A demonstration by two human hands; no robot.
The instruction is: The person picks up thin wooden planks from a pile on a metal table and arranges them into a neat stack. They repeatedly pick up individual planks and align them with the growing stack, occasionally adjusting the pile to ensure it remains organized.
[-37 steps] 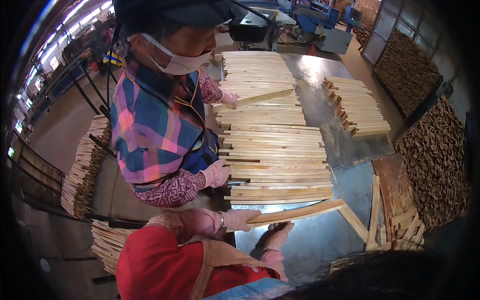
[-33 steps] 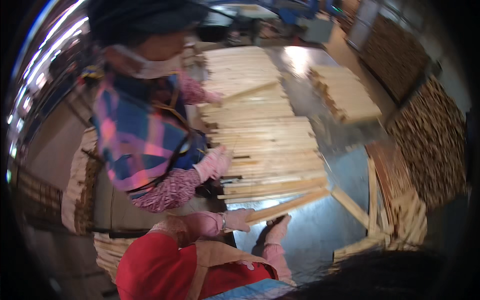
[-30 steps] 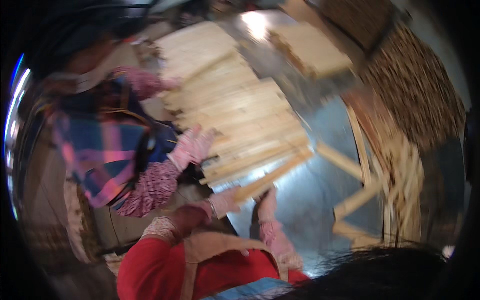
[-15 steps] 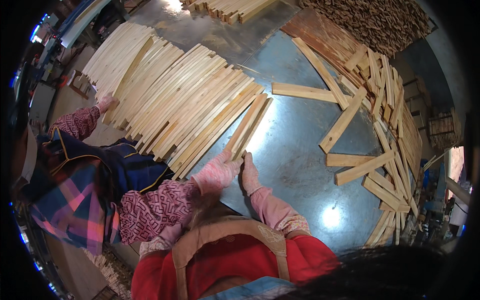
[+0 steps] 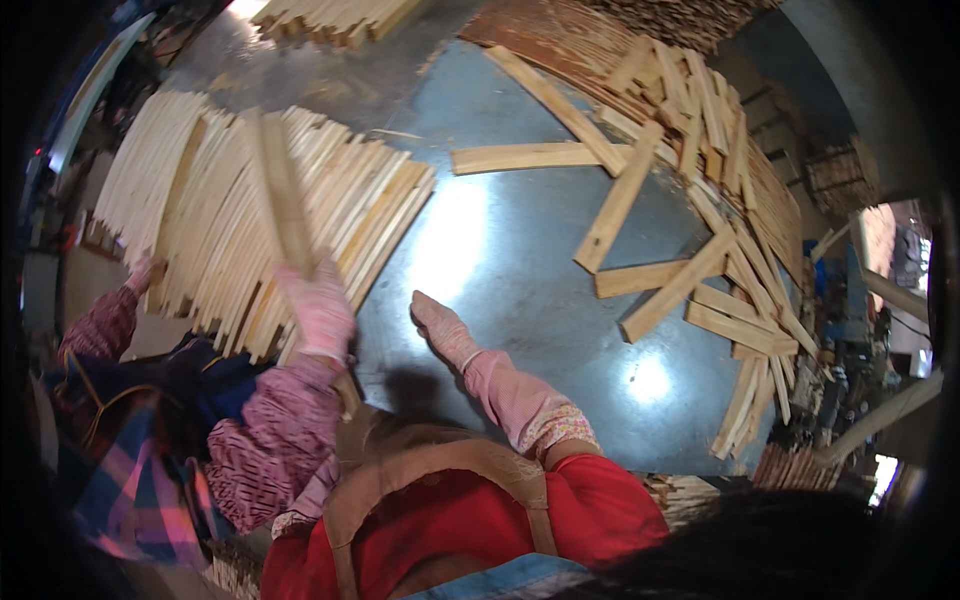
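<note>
My right hand (image 5: 445, 332), in a pink glove, hovers over the metal tabletop (image 5: 520, 300). Its fingers are stretched forward, close together, and nothing shows in them. My left forearm (image 5: 322, 487), in a pink sleeve, runs behind a patterned sleeve (image 5: 265, 445), which hides my left hand. That sleeve matches the one on the co-worker's other arm. The gloved hand (image 5: 318, 315) at its end grips a wooden slat (image 5: 283, 195), blurred by motion. Beneath lies a long row of pale slats (image 5: 225, 230). The co-worker's other hand (image 5: 143, 272) touches the row's left part.
Loose slats (image 5: 620, 205) lie crisscrossed on the right side of the table. Behind them are a reddish-brown board (image 5: 545, 40) and a heap of thin wood pieces (image 5: 680, 18). Another slat stack (image 5: 340, 15) sits at the far edge. The co-worker's plaid clothing (image 5: 150, 480) is close on my left.
Beside the row, a gloved hand and my right hand were on slats. Now my right hand is off them, and a slat is held over the row. The view has shifted right.
</note>
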